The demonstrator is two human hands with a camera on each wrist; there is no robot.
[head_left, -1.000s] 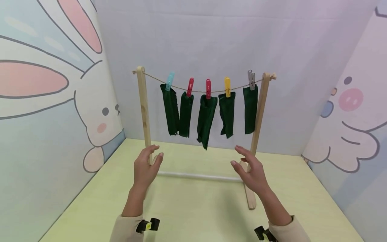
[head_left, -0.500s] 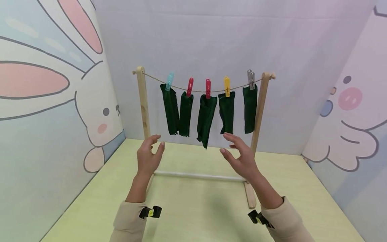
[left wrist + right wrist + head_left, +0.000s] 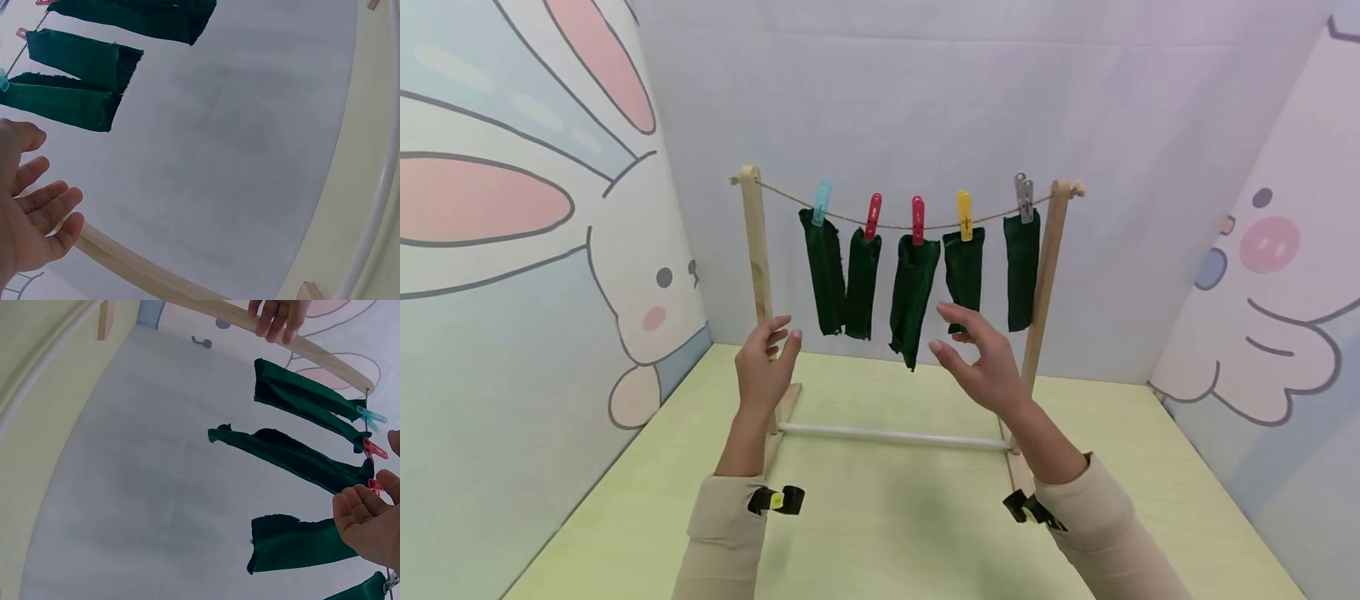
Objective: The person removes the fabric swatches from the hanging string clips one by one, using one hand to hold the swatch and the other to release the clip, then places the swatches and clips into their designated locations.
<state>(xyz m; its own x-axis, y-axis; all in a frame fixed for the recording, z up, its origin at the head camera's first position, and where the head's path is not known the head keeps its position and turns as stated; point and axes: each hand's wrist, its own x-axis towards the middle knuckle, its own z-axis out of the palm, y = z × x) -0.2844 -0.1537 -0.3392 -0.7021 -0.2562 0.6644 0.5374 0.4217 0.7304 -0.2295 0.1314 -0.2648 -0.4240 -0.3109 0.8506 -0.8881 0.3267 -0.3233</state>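
Observation:
Several dark green cloth strips hang from a string [image 3: 790,197] tied between two wooden posts. A light blue clothespin [image 3: 822,202] holds the leftmost strip [image 3: 825,275]. Two red clothespins, a yellow clothespin [image 3: 965,215] and a grey clothespin [image 3: 1025,200] hold the others. My left hand [image 3: 762,367] is raised in front of the left post [image 3: 755,250], fingers loosely bent and holding nothing. My right hand [image 3: 985,362], also holding nothing, overlaps the lower end of the strip under the yellow clothespin [image 3: 962,271] in the head view. In the right wrist view, its fingers [image 3: 359,503] appear near the middle strip [image 3: 294,459].
A white crossbar [image 3: 895,436] joins the wooden feet of the rack on the pale yellow table [image 3: 865,533]. Behind stands a plain light backdrop [image 3: 880,108]. Side panels carry cartoon animals, a rabbit [image 3: 640,267] on the left and a pink-nosed figure [image 3: 1270,246] on the right.
Both hands have risen and reached forward toward the hanging strips. The right hand has also shifted left, from beside the right post to below the yellow clothespin. The strips hang as before.

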